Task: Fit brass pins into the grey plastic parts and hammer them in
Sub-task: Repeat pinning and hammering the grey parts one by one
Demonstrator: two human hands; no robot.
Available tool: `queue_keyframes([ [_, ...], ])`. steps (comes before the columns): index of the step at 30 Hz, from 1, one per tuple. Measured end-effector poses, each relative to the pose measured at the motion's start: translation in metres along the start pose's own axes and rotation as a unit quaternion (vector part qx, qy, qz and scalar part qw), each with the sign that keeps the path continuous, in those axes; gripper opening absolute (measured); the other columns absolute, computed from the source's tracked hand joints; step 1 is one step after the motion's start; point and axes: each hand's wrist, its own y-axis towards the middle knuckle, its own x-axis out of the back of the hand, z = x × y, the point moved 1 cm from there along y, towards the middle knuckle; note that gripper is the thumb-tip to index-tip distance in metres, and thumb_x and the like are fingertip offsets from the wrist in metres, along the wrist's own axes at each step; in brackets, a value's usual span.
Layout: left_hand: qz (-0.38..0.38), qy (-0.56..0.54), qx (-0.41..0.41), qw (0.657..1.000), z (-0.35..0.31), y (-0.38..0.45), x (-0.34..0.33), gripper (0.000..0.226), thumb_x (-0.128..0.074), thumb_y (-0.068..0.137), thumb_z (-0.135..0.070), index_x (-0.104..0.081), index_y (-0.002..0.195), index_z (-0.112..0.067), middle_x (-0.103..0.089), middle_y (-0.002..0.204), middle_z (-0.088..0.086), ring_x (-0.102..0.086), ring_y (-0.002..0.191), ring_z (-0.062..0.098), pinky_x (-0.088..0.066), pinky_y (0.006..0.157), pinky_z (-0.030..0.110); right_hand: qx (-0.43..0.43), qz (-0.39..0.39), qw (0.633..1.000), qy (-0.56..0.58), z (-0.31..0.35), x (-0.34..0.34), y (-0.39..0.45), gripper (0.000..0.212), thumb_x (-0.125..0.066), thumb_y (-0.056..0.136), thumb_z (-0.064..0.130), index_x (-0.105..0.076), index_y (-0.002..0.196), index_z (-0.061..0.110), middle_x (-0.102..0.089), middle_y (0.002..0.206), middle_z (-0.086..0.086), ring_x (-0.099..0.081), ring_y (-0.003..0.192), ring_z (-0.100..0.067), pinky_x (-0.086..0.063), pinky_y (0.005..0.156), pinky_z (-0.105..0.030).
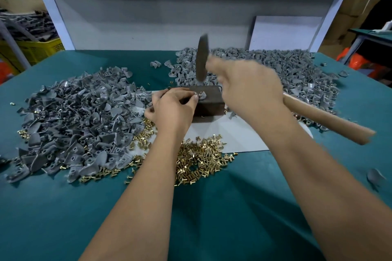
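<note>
My left hand [172,108] pinches a grey plastic part [201,95] on the dark block [209,101]; my right hand [252,89] grips the hammer [202,59] above, grey piles [80,121] flanking, brass pins [201,159] near.

Left hand [172,105] pinching, right hand [250,87] fisted, raised.

The hammer [202,58] and the right hand [250,89] gripping it are smeared with motion blur, so the fingers' lie on the handle cannot be read. The left hand [172,106] covers part of the dark block [209,101]; the grey part [201,95] it pinches there is too small to make out.
</note>
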Motion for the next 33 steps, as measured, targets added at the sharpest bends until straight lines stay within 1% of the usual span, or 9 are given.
queue_keyframes([
  [3, 0.003, 0.012, -0.003, 1.0, 0.0, 0.0, 0.0, 0.014, -0.066, 0.088, -0.047, -0.075, 0.096, -0.04, -0.063, 0.114, -0.028, -0.03, 0.126, 0.009, -0.017, 0.093, 0.038, 0.003, 0.084, 0.996, -0.009, 0.001, -0.009, -0.004, 0.045, -0.052, 0.093, 0.018, -0.045, 0.127, 0.048, -0.066, 0.086, 0.004, -0.061, 0.073, -0.025, -0.032, 0.049, -0.028],
  [9, -0.001, 0.008, 0.005, 1.0, 0.002, 0.002, -0.001, 0.014, -0.067, 0.087, -0.048, -0.075, 0.094, -0.039, -0.062, 0.113, -0.026, -0.03, 0.128, 0.008, -0.011, 0.087, 0.032, -0.01, -0.005, 1.0, 0.008, 0.003, -0.009, -0.003, 0.048, -0.055, 0.092, 0.02, -0.044, 0.128, 0.05, -0.07, 0.085, 0.0, -0.058, 0.064, -0.028, -0.028, 0.048, -0.026],
  [12, -0.001, 0.011, 0.005, 1.0, 0.002, 0.001, -0.001, 0.014, -0.066, 0.088, -0.048, -0.075, 0.095, -0.04, -0.063, 0.115, -0.028, -0.03, 0.128, 0.009, -0.016, 0.093, 0.038, -0.019, 0.087, 0.996, 0.024, -0.003, -0.018, -0.007, 0.05, -0.051, 0.094, 0.021, -0.042, 0.135, 0.048, -0.07, 0.105, 0.001, -0.066, 0.089, -0.027, -0.042, 0.058, -0.031],
  [14, 0.0, 0.005, 0.011, 1.0, 0.002, 0.001, 0.0, 0.014, -0.066, 0.088, -0.048, -0.075, 0.094, -0.039, -0.062, 0.116, -0.029, -0.03, 0.129, 0.009, -0.016, 0.096, 0.04, -0.045, 0.054, 0.996, 0.055, -0.006, -0.013, -0.001, 0.048, -0.05, 0.095, 0.024, -0.042, 0.136, 0.049, -0.07, 0.11, 0.003, -0.066, 0.095, -0.028, -0.042, 0.061, -0.031],
  [17, -0.003, 0.005, 0.015, 1.0, 0.001, 0.002, -0.002, 0.013, -0.067, 0.087, -0.049, -0.075, 0.092, -0.04, -0.063, 0.114, -0.029, -0.03, 0.13, 0.008, -0.014, 0.098, 0.04, -0.05, -0.02, 0.997, 0.063, -0.004, -0.008, -0.005, 0.047, -0.051, 0.094, 0.027, -0.042, 0.134, 0.05, -0.073, 0.099, 0.001, -0.068, 0.084, -0.028, -0.036, 0.056, -0.03],
  [21, 0.002, 0.007, 0.007, 1.0, 0.002, 0.002, -0.002, 0.014, -0.066, 0.087, -0.049, -0.075, 0.094, -0.04, -0.062, 0.116, -0.028, -0.03, 0.128, 0.007, -0.014, 0.092, 0.037, -0.018, 0.079, 0.996, 0.026, -0.001, -0.017, -0.007, 0.044, -0.05, 0.095, 0.025, -0.044, 0.132, 0.047, -0.071, 0.104, 0.001, -0.067, 0.09, -0.028, -0.04, 0.059, -0.032],
  [26, 0.004, 0.004, 0.011, 1.0, 0.004, 0.003, -0.003, 0.011, -0.067, 0.087, -0.05, -0.074, 0.091, -0.042, -0.062, 0.113, -0.028, -0.029, 0.129, 0.007, -0.013, 0.092, 0.037, -0.041, -0.025, 0.997, 0.053, 0.004, -0.009, -0.004, 0.047, -0.055, 0.092, 0.021, -0.047, 0.13, 0.047, -0.073, 0.09, 0.001, -0.066, 0.072, -0.027, -0.037, 0.052, -0.028],
  [28, -0.01, -0.002, 0.003, 1.0, 0.003, 0.002, -0.003, 0.009, -0.068, 0.086, -0.048, -0.074, 0.088, -0.042, -0.063, 0.111, -0.029, -0.031, 0.126, 0.006, -0.011, 0.086, 0.033, -0.026, 0.016, 0.999, 0.036, 0.005, -0.016, -0.013, 0.047, -0.055, 0.092, 0.02, -0.046, 0.128, 0.049, -0.071, 0.085, 0.0, -0.062, 0.064, -0.026, -0.033, 0.05, -0.025],
  [33, -0.013, -0.014, 0.006, 1.0, 0.003, 0.002, -0.004, 0.009, -0.07, 0.085, -0.048, -0.075, 0.087, -0.041, -0.064, 0.111, -0.029, -0.032, 0.126, 0.007, -0.008, 0.082, 0.031, -0.063, 0.012, 0.995, 0.072, 0.001, -0.013, -0.012, 0.046, -0.051, 0.095, 0.028, -0.042, 0.135, 0.049, -0.072, 0.103, 0.0, -0.067, 0.09, -0.028, -0.044, 0.062, -0.032],
])
